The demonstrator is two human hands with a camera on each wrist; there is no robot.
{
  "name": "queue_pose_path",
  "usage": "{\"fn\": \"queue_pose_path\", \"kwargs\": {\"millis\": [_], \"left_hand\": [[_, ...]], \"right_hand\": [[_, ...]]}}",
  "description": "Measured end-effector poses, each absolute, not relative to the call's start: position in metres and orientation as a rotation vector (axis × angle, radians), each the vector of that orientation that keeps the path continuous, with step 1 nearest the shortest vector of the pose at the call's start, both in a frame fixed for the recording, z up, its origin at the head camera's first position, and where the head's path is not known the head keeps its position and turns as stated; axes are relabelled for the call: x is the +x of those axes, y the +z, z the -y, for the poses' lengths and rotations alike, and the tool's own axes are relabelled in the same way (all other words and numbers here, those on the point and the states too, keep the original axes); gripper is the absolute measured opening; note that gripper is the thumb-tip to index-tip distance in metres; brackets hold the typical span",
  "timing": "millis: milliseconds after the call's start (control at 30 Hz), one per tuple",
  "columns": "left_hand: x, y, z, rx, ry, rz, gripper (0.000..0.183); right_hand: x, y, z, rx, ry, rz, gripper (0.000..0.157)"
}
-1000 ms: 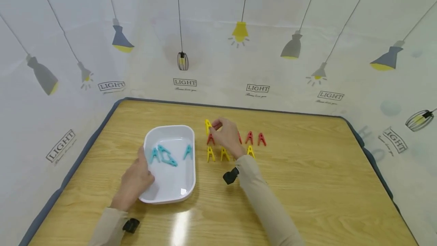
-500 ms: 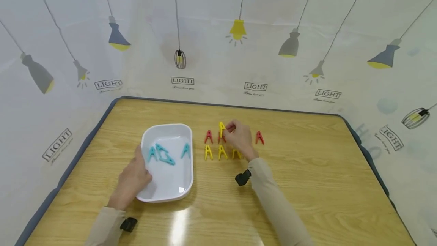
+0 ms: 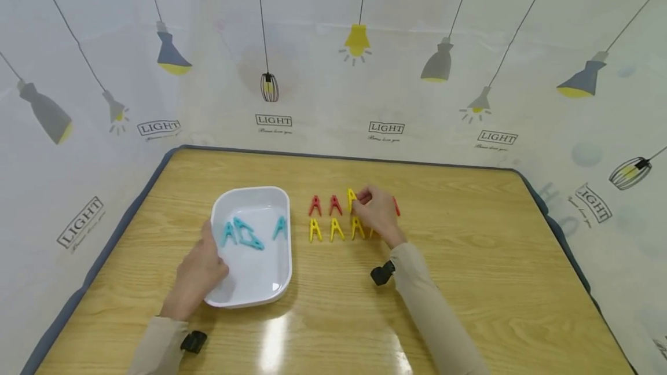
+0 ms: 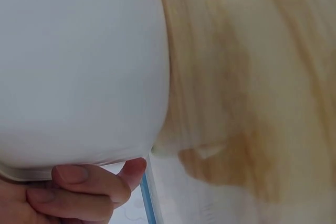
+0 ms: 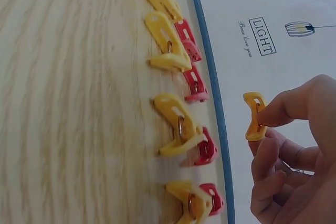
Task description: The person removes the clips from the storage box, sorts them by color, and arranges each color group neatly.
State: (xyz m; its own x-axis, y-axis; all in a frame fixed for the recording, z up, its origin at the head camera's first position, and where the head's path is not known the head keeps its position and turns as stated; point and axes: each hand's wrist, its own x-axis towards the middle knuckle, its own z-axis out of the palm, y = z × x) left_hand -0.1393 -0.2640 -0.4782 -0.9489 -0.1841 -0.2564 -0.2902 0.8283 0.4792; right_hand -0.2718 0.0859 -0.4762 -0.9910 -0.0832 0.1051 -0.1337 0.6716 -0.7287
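Head: red clip [image 3: 398,207] partly behind hand [image 3: 379,213].

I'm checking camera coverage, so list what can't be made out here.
Head view: the right hand partly hides the rightmost red clip and the rightmost yellow clip on the table.
Left wrist view: the top and left edges cut off the tray.
Right wrist view: the bottom edge cuts off the lowest yellow clip.

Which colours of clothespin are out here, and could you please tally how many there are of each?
Red clothespins: 5, some hidden behind the hand in the head view but seen from the right wrist
Yellow clothespins: 5, the held one included
Teal clothespins: 4, all in the white tray
Total in view: 14
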Motion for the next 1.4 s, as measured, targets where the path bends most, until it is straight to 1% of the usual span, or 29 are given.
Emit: {"fn": "queue_pose_path", "kwargs": {"millis": [300,600,967,1400], "left_hand": [[-0.138,-0.476,0.264,-0.369,0.803,-2.804,0.094],[-0.138,-0.479,0.268,-0.315,0.794,-2.837,0.094],[-0.139,-0.479,0.266,-0.321,0.777,-2.844,0.093],[-0.139,-0.478,0.267,-0.321,0.784,-2.819,0.092]], "right_hand": [[-0.269,-0.478,-0.109,0.138,1.223,2.800,0.014],[-0.263,-0.483,-0.131,0.075,1.184,2.856,0.017],[-0.249,-0.502,-0.161,-0.007,1.103,2.886,0.015],[-0.241,-0.512,-0.173,-0.077,1.063,2.898,0.017]]}}
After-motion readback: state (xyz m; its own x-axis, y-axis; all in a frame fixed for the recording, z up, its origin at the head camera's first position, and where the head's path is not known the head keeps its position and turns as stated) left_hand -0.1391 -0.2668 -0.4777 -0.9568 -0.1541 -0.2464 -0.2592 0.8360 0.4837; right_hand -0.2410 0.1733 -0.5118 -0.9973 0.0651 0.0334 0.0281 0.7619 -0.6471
